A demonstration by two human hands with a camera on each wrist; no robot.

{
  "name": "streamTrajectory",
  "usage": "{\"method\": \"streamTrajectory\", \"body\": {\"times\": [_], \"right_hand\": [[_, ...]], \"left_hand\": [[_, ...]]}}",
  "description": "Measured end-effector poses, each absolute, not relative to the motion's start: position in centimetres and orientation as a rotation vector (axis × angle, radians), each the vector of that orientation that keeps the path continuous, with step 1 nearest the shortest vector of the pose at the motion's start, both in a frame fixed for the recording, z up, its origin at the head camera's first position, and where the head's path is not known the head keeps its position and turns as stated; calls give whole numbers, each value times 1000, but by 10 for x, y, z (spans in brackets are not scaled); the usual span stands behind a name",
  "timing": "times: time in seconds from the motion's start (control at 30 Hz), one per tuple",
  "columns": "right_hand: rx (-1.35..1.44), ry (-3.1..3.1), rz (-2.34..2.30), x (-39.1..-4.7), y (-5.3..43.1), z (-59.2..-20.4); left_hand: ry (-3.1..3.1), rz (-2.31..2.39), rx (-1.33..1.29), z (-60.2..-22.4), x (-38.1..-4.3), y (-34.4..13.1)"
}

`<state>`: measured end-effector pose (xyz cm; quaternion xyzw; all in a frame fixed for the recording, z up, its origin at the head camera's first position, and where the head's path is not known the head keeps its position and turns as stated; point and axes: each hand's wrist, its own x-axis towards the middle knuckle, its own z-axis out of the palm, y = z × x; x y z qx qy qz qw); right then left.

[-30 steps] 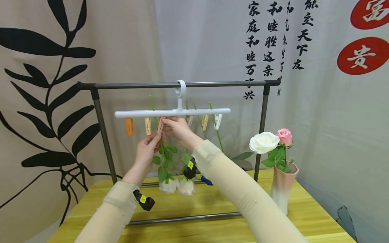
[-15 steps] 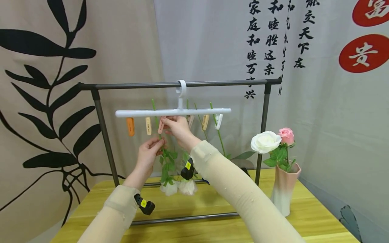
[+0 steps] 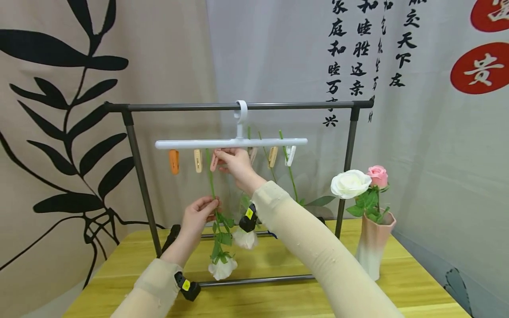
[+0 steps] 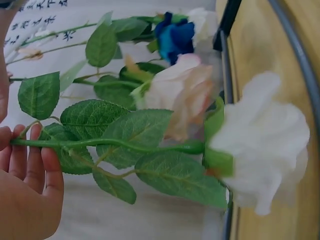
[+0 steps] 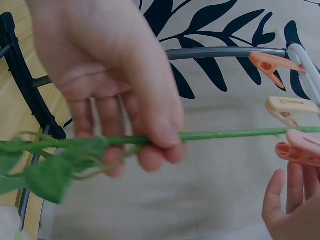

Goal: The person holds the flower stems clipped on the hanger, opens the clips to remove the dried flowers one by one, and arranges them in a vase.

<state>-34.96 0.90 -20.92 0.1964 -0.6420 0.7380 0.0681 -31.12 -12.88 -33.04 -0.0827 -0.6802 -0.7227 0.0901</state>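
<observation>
My left hand (image 3: 199, 216) pinches the green stem (image 5: 225, 134) of an artificial white rose (image 3: 222, 268) between thumb and fingers. The rose hangs bloom down, its leaves (image 4: 140, 132) just below the fingers in the left wrist view. Higher up, my right hand (image 3: 237, 168) pinches a pink clothespin (image 3: 214, 162) under the white hanger (image 3: 191, 144). The stem's upper end runs beside this clothespin, just under the hanger bar. In the right wrist view the fingers (image 5: 295, 187) of the right hand are at the pink clothespin, and the left hand is on the stem.
The hanger hooks over a dark metal rack (image 3: 179, 107) on a wooden table (image 3: 278, 298). Orange (image 3: 174, 161) and cream clothespins (image 3: 198, 160) hang left. Other roses hang behind, including a blue rose (image 4: 175, 37) and a pale pink rose (image 4: 177, 92). A vase (image 3: 374, 247) with two roses stands right.
My left hand has moved down from the pink clothespin along with the white rose. The stem's top, earlier above the hanger bar, is now below it. My right hand stays on the clothespin.
</observation>
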Motion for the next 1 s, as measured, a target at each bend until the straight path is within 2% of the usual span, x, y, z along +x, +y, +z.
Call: {"method": "streamTrajectory", "body": {"times": [0.2,0.53,0.87,1.0], "right_hand": [[565,-1927,2240,-350,10,-210],[454,-1836,2263,-350,6,-213],[531,-2070,2329,-339,14,-222],[670,-2234,2218,-324,32,-228]], "left_hand": [[-2012,-2192,-213,-347,-301,-130],[-2035,-2150,-229,-353,-289,-135],[-2040,-2154,-232,-356,-283,-136],[-2063,-2123,-283,-351,-281,-136]]}}
